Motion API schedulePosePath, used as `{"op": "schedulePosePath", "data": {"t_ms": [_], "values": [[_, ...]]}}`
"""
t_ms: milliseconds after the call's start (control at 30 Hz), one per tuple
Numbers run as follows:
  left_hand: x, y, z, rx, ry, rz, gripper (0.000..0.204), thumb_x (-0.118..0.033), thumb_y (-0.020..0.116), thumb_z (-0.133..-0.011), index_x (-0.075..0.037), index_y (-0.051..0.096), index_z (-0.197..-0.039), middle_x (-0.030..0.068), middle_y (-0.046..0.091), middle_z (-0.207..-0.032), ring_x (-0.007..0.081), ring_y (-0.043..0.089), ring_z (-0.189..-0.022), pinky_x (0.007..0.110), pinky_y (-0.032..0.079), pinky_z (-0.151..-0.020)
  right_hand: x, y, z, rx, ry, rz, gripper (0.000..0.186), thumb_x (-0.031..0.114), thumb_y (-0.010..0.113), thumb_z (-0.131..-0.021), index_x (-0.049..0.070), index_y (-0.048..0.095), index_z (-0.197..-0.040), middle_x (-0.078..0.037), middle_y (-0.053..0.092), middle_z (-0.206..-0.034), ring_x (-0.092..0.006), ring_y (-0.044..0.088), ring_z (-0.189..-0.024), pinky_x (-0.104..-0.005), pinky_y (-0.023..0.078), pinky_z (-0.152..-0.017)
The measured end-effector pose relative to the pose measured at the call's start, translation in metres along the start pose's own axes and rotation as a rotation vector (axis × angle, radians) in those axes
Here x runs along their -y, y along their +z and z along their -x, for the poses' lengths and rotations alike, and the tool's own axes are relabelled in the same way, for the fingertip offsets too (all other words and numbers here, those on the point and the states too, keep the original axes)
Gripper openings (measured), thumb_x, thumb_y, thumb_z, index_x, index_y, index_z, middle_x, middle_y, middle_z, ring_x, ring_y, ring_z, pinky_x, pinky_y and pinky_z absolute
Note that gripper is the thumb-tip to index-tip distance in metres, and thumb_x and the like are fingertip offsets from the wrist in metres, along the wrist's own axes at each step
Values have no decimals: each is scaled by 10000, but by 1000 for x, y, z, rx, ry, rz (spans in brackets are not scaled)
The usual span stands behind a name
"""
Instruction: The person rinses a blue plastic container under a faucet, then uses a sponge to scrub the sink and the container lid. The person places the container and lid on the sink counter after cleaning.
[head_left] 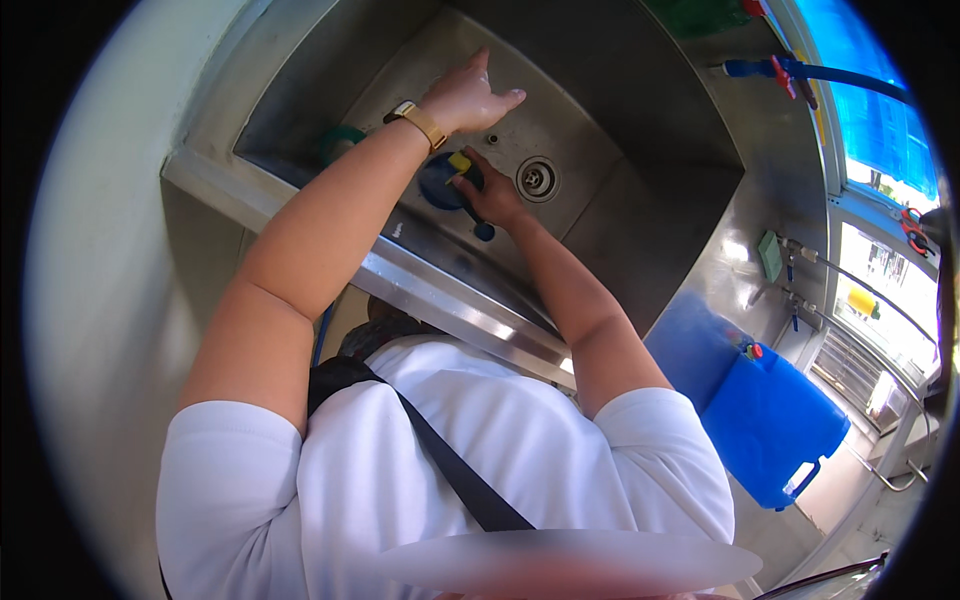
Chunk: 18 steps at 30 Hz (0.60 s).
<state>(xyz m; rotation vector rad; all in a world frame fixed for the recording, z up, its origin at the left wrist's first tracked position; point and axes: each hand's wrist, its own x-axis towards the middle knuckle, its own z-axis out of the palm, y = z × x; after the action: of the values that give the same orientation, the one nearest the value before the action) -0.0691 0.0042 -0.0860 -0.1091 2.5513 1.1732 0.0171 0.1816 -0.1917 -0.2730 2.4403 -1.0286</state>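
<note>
Both my arms reach into a deep stainless steel sink (680, 180). My left hand (470, 97), a gold watch (418, 122) on its wrist, hovers over the sink floor with thumb and fingers apart and nothing in it. Just nearer to me, my right hand (494, 192) has its thumb and fingers curled round a dark blue, rounded thing (438, 182) with a yellow piece (459, 162) on top. Its exact kind I cannot make out, as my fingers cover part of it. Right of that hand is the round drain (538, 179).
A green object (343, 143) sits in the sink's left part, partly behind my left forearm. Outside the sink, at right, stands a blue jerrycan (775, 425). A dark blue hose (830, 72) and a green sponge (770, 256) are along the right wall.
</note>
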Motion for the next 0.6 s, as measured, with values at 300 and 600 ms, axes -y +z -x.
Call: {"op": "schedulePosePath", "data": {"t_ms": [300,600], "values": [[-6,-4,4,20,8,-99,947,-637,597,-852,-25,309,-1515,291,466,-1424,410,445,-1343,432,380,-1106,-74,-34,13,404,285,444,700,440,692,-818,133,469,-1405,-202,656,-1213,-374,624,-1136,-429,502,-962],[-9,-5,9,125,-28,-248,786,-581,603,-871,-47,464,-1431,238,555,-1353,380,513,-1278,420,430,-1052,-103,39,41,485,243,693,512,454,699,-802,131,617,-1190,-164,697,-1094,-343,661,-1064,-464,521,-906]]}}
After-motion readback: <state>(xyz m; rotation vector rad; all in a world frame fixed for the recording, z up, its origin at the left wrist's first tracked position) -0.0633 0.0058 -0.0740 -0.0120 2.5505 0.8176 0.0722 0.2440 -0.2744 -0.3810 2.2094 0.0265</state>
